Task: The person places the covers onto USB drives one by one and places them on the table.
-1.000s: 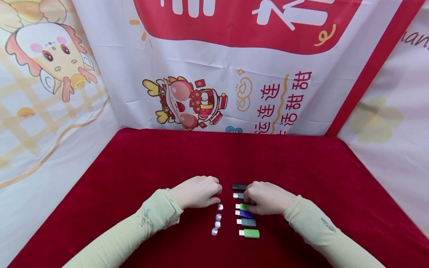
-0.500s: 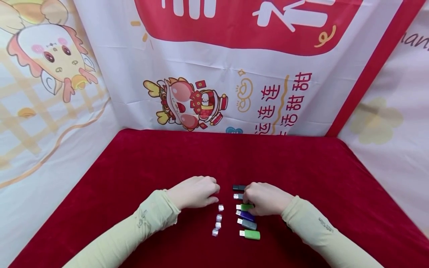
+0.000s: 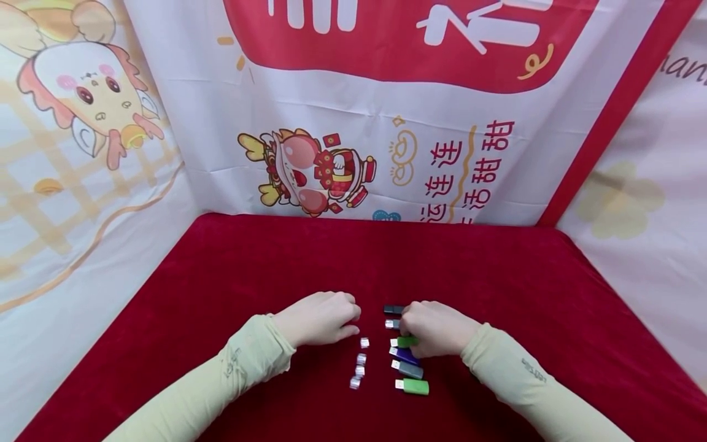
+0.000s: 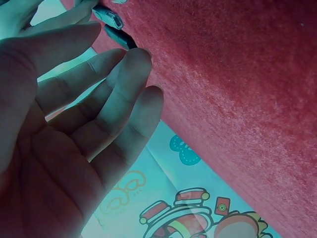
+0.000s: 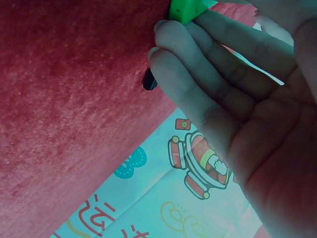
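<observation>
My right hand is at a column of several USB flash drives, fingers bent around a green USB flash drive. In the right wrist view, that green drive sits at the fingertips; the thumb's contact is mostly out of sight. A purple flash drive lies just under the hand, partly covered. A grey drive and a black drive lie above, their right ends hidden. My left hand hovers with loosely bent fingers and nothing in them, near a small shiny silver piece.
Closer to me lie another grey drive and another green drive. More small silver pieces form a column left of the drives. Red cloth covers the table, with printed fabric walls behind and beside it.
The left hand has drawn slightly left. The purple drive and the nearer grey drive have turned a little and now lie slanted. The right hand has barely moved.
</observation>
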Demonstrator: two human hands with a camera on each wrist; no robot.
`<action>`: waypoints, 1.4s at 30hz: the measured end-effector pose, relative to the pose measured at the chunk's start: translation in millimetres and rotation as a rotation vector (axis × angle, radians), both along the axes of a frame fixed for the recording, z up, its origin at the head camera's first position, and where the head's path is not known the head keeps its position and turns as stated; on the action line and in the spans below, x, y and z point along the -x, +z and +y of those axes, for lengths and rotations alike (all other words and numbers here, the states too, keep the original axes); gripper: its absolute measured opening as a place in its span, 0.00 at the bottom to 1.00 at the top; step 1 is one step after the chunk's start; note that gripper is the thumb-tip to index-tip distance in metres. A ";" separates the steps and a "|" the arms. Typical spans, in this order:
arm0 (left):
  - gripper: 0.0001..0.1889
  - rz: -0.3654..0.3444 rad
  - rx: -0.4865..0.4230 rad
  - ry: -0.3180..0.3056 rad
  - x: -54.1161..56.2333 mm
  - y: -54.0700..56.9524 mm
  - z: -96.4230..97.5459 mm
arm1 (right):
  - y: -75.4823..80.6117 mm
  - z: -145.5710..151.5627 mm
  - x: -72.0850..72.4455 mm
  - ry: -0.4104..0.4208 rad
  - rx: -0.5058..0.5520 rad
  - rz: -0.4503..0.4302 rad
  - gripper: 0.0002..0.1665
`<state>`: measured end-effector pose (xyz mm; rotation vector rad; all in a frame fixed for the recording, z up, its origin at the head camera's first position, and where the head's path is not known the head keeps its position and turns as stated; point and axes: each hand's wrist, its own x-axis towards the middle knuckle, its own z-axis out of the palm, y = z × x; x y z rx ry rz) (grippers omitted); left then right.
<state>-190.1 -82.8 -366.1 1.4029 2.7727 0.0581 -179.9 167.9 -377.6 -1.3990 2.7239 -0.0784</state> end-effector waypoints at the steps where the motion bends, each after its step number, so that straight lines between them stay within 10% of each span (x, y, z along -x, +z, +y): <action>1: 0.07 0.003 0.000 -0.001 0.3 -0.2 -0.3 | 0.1 0.7 0.2 -0.002 0.007 -0.001 0.10; 42: 0.08 0.198 -0.079 -0.027 -13.7 -26.7 -1.8 | 15.7 28.9 -7.0 0.013 0.133 0.018 0.12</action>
